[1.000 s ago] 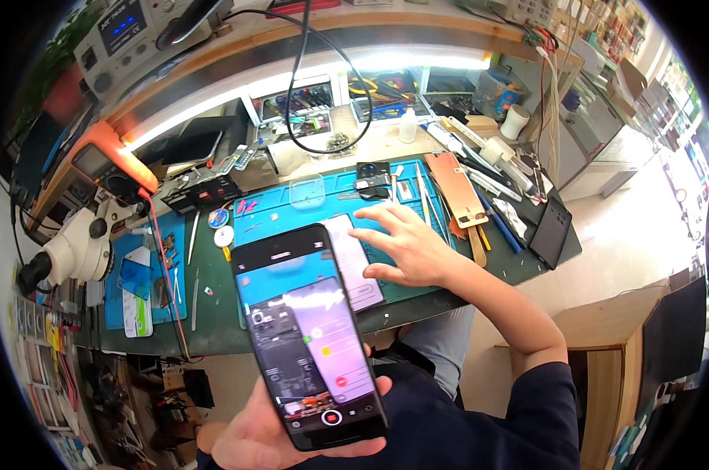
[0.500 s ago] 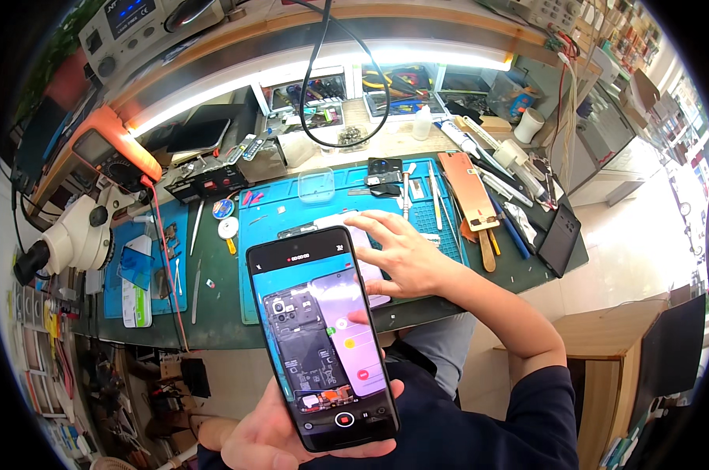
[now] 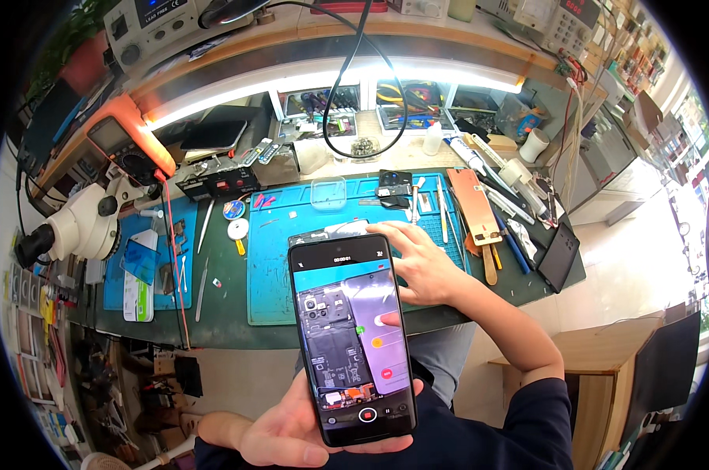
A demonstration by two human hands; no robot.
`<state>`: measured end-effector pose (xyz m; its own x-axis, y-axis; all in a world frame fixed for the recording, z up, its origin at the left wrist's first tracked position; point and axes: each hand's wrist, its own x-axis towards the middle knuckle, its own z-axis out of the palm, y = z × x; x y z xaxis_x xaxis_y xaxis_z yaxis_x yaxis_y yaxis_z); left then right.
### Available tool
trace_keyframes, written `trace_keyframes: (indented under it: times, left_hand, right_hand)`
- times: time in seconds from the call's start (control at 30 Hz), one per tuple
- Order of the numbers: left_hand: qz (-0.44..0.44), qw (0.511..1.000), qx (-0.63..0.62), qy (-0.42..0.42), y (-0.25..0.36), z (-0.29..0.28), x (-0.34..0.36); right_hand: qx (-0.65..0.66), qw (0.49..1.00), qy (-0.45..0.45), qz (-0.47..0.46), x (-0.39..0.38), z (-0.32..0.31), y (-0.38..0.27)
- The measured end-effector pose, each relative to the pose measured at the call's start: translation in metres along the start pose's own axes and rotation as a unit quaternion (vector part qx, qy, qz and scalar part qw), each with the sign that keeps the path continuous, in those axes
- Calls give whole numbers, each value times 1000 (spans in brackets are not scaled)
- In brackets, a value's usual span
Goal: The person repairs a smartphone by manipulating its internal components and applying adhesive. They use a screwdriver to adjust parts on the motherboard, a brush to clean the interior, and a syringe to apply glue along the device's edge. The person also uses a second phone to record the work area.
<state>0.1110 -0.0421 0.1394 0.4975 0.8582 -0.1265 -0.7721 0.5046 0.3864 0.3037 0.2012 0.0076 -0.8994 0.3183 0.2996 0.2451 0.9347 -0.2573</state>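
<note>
Right now, the left grip (image 3: 291, 431) is grasping a black phone (image 3: 354, 345), which is showing on its screen an opened phone (image 3: 313, 235) beside a lilac panel (image 3: 348, 229). Both are lying on the blue mat (image 3: 272, 274) that is covering part of the green surface (image 3: 229, 325), mostly hiding behind the black phone. The right grip (image 3: 421, 266) is showing beyond its right edge; with the fingertips hiding there, one cannot tell whether it is holding anything. Farther back, a clear box (image 3: 328, 193) is resting on the mat.
</note>
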Motion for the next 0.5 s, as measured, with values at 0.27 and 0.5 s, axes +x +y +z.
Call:
trace_keyframes:
  times: [0.27, 0.5]
  left_hand:
    - [0, 1000, -4, -14, 0, 2, 3]
    - [-5, 1000, 2, -10, -1, 1, 2]
  right_hand:
    - [11, 1000, 9, -1, -1, 3, -1]
    - [52, 998, 20, -42, 14, 2, -8]
